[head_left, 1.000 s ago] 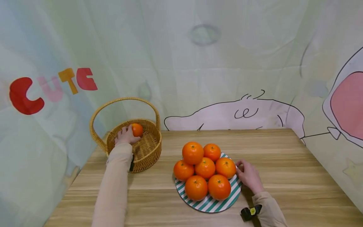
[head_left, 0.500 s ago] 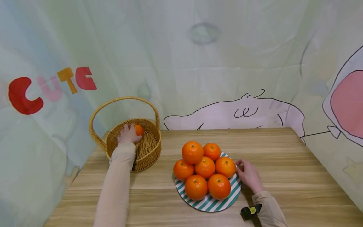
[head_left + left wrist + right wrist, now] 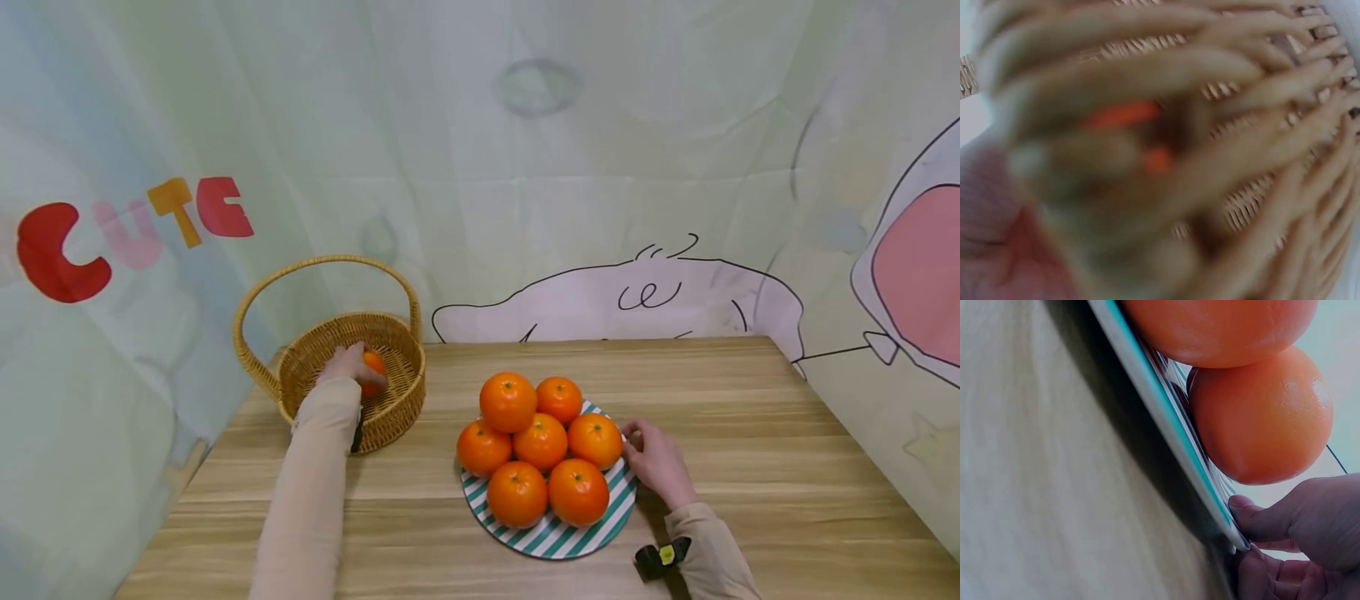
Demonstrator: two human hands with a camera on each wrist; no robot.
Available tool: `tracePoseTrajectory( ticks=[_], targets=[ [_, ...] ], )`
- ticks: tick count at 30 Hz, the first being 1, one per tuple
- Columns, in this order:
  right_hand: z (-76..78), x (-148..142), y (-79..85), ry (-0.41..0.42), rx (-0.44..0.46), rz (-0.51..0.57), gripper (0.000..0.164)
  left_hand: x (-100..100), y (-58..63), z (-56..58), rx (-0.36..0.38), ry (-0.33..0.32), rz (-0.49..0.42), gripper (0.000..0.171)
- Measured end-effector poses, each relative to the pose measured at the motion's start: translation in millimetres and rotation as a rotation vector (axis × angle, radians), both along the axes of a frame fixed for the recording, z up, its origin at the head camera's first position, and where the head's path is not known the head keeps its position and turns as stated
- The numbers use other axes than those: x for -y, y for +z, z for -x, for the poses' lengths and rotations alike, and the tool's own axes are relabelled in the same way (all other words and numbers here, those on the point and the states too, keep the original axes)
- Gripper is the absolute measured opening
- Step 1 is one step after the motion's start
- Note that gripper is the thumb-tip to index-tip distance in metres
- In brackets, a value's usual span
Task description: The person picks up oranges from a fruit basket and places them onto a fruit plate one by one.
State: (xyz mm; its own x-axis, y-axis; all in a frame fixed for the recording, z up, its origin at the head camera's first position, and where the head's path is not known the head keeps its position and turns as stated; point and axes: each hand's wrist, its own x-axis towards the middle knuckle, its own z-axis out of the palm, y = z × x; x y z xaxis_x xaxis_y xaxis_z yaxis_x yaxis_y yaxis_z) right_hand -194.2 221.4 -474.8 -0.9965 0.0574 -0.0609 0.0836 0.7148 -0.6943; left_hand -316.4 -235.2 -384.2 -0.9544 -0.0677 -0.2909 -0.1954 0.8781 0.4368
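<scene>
Inside the wicker basket (image 3: 397,417) at the left, my left hand (image 3: 345,365) holds an orange (image 3: 373,363), fingers curled over it and partly hiding it. In the left wrist view the basket's woven wall (image 3: 1147,75) covers most of the picture, and bits of the orange (image 3: 1122,115) show through the gaps. My right hand (image 3: 662,467) pinches the right rim of a green-and-white striped plate (image 3: 558,543). Up close in the right wrist view, the thumb lies over the plate's edge (image 3: 1175,431) with fingers beneath. Several oranges (image 3: 540,442) sit on the plate, one stacked on top.
The basket's tall handle (image 3: 326,260) arches above my left hand. Wooden tabletop (image 3: 405,533) lies between basket and plate. A printed curtain (image 3: 480,167) hangs along the table's back and sides.
The orange in the basket has come nearer to me, and my left hand has shifted slightly right, its fingers now wrapped over it. My right hand stays at the plate's rim.
</scene>
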Motion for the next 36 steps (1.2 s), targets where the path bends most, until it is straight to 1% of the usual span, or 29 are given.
tracePoseTrajectory(
  ticks=[2,4,8,10,13,16,18,21,25,28,32,36],
  targets=[
    [0.1,-0.1,-0.4,-0.001,0.002,0.0,0.019,0.7,0.1,-1.1,0.018,0.009,0.001,0.083],
    [0.2,-0.1,-0.4,-0.003,0.005,0.0,0.019,2.2,-1.6,-0.7,0.022,0.01,0.005,0.085],
    [0.7,-0.2,-0.5,-0.01,0.02,0.0,0.019,2.9,-2.1,-1.5,0.0,0.017,0.01,0.082],
    [0.8,-0.2,-0.3,-0.013,0.026,0.003,0.019,3.8,-2.7,-1.4,-0.021,0.022,0.018,0.076],
    [1.2,0.1,0.2,-0.015,0.026,-0.003,0.019,4.3,-3.4,-1.9,-0.078,0.037,0.021,0.068],
    [1.0,0.5,1.1,-0.015,0.02,-0.01,0.018,2.9,-2.8,-5.2,-0.141,0.058,0.003,0.07],
    [0.7,0.8,1.7,-0.013,0.014,-0.014,0.018,1.6,-2.3,-8.7,-0.178,0.076,-0.022,0.076],
    [-0.1,1.0,2.4,-0.007,0.005,-0.015,0.018,0.6,-1.2,-14.9,-0.214,0.104,-0.062,0.086],
    [-0.3,1.1,2.9,-0.006,0.001,-0.016,0.018,-0.9,1.2,-22.9,-0.236,0.152,-0.131,0.098],
    [-0.5,1.3,2.9,-0.004,-0.001,-0.016,0.018,-3.4,4.3,-28.8,-0.247,0.187,-0.206,0.106],
    [-0.4,1.2,2.0,0.002,-0.004,-0.016,0.018,-7.6,7.9,-35.4,-0.287,0.223,-0.3,0.108],
    [0.0,0.5,0.7,0.003,-0.004,-0.013,0.018,-12.8,11.0,-41.8,-0.337,0.209,-0.378,0.102]
  ],
)
